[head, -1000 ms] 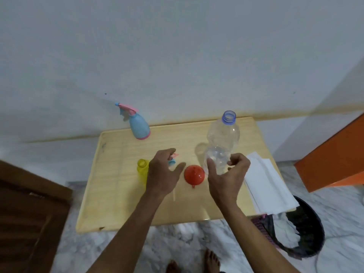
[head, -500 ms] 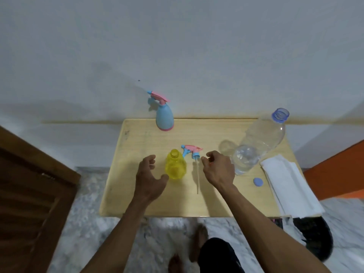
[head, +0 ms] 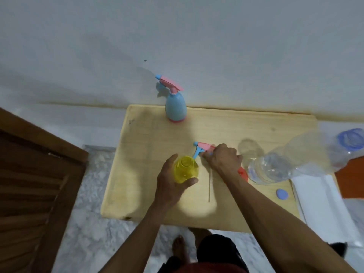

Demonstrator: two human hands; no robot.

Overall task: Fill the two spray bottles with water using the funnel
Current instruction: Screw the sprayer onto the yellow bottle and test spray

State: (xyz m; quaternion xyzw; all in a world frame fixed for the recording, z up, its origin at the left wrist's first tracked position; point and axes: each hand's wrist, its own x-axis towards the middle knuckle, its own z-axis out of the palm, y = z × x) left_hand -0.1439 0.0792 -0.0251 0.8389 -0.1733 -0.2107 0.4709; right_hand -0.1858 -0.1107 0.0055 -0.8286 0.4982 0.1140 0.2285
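The yellow bottle (head: pixel 186 170) stands uncapped near the table's (head: pixel 149 146) front, the left hand (head: pixel 171 186) curled round it. At its 2 o'clock the right hand (head: pixel 223 159) pinches the loose sprayer (head: pixel 202 147). The red funnel (head: pixel 243 174) peeks out at 3 o'clock beside the clear bottle (head: pixel 285 164). The blue bottle (head: pixel 175 107) stands at 12 o'clock.
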